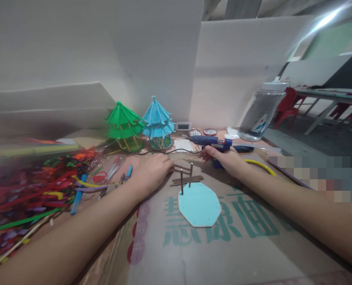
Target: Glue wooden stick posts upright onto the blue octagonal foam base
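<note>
My right hand [228, 158] is wrapped round a dark blue hot glue gun [211, 142], its nozzle pointing left and a clear glue stick out of its rear. My left hand [154, 172] has its fingers curled at the left end of a brown stick [182, 171], the fingertips partly hidden. Several more brown sticks [189, 181] lie in a loose bunch beside it. Nearer to me is a light blue octagonal board [199, 206], lying flat. Two brown sticks [181, 182] stand upright along its far left edge.
Behind my hands stand a green-roofed model pavilion [124, 126] and a blue-roofed one [158, 122]. A clear bottle [257, 113] is at back right. Colourful pipe cleaners [39, 182] pile up at left. A black cord [178, 150] crosses behind. Printed cardboard [211, 257] covers the table.
</note>
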`<state>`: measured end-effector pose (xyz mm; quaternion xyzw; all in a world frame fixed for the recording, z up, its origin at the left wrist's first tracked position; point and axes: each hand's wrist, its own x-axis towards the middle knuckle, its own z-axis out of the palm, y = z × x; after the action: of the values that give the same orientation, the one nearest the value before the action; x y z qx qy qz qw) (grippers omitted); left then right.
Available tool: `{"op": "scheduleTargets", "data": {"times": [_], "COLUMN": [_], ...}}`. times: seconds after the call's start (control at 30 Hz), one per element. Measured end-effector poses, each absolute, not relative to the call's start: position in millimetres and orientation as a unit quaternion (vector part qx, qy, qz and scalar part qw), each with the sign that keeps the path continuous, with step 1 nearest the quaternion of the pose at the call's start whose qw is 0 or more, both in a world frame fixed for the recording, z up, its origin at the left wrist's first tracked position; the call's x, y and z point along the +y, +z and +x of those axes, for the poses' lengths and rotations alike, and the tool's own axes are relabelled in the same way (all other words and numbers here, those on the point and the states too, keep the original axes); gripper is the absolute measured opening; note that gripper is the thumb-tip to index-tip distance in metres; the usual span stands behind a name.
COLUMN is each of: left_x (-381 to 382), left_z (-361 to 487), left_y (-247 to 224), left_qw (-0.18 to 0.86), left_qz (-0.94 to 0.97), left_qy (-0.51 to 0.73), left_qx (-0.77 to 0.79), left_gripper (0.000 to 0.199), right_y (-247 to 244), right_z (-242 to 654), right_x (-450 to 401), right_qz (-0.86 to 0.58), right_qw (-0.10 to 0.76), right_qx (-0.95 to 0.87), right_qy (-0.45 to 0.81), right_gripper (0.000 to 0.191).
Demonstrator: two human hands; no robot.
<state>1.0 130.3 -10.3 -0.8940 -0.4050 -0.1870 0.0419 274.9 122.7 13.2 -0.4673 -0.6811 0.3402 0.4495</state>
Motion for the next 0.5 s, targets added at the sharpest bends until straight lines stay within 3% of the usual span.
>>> {"op": "scheduleTargets", "data": {"times": [0.23, 0.5], "left_x": [125, 131], "left_z": [-9, -9], "left_y": [5, -1], "left_qw": [-0.056, -0.13], "left_qz": [-0.798, -0.777], "left_qy": [-0.324, -0.355], "left_qx": [-0.505, -0.503], "left_gripper": [0.024, 0.026], "right_y": [10, 21], "right_z": [280, 280], "right_x": [120, 103], "right_qz": [-0.469, -0.493], "right_qw": [0.441, 0.367], "right_qx": [-0.688, -0.751], "right_qy": [0.337, 0.242], "right_gripper": [0.043, 0.049]}}
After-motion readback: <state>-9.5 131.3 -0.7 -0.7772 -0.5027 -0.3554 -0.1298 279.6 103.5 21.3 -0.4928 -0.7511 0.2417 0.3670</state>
